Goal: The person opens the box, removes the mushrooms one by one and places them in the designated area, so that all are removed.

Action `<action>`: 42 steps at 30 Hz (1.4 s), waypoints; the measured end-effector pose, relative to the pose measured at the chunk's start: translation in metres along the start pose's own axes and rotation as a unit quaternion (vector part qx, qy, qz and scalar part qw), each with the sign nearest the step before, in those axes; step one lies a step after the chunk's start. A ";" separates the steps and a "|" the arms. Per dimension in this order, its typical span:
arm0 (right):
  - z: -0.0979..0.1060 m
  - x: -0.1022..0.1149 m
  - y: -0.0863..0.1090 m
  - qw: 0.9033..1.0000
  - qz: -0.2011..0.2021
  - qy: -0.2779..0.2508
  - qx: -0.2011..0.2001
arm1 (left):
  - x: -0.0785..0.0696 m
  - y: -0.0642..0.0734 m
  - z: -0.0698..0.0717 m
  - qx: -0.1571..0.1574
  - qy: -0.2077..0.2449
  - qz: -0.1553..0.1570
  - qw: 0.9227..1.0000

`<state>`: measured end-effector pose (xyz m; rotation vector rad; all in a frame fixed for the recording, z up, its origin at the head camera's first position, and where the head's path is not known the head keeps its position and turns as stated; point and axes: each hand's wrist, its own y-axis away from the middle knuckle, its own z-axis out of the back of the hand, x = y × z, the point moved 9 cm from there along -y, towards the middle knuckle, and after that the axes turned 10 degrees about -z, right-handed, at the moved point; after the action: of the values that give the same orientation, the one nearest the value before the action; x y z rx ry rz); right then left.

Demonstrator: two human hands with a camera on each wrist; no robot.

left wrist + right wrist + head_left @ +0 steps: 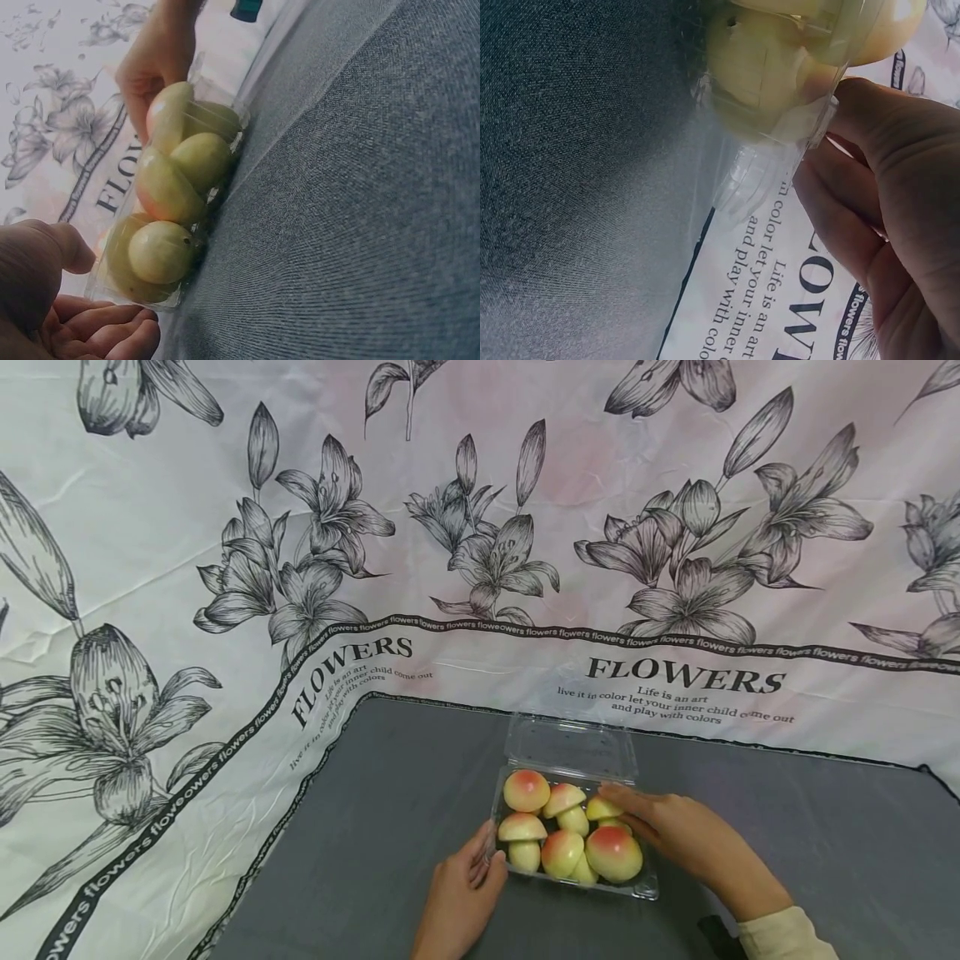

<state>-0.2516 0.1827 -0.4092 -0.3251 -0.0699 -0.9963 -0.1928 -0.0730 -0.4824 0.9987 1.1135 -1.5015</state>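
A clear plastic box [647, 887] with its hinged lid [570, 747] folded back sits on the grey cloth in the head view. Inside are several mushroom-shaped pieces [526, 791], yellow-green with reddish caps, some upright and some tilted. My left hand [461, 889] grips the box's left end, thumb at the near side. In the left wrist view, that hand's thumb [73, 251] and fingers lie about the box's end. My right hand [686, 835] is at the right rear, partly covering one mushroom piece. The right wrist view shows its thumb and fingers pinching the box's rim [821, 124].
Grey cloth [375, 827] covers the table. A white sheet [480, 668] printed with flowers and lettering hangs behind and to the left, its lower edge close behind the lid. A dark object [720, 937] shows beside the right sleeve.
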 end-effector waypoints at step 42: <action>0.056 -0.019 0.030 0.978 0.024 -0.004 -0.205 | 0.002 -0.001 -0.001 0.008 0.007 0.009 1.000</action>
<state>-0.2319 0.2300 -0.3672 -0.7063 0.1384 -0.9581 -0.1938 -0.0723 -0.4846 1.0294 1.1013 -1.4930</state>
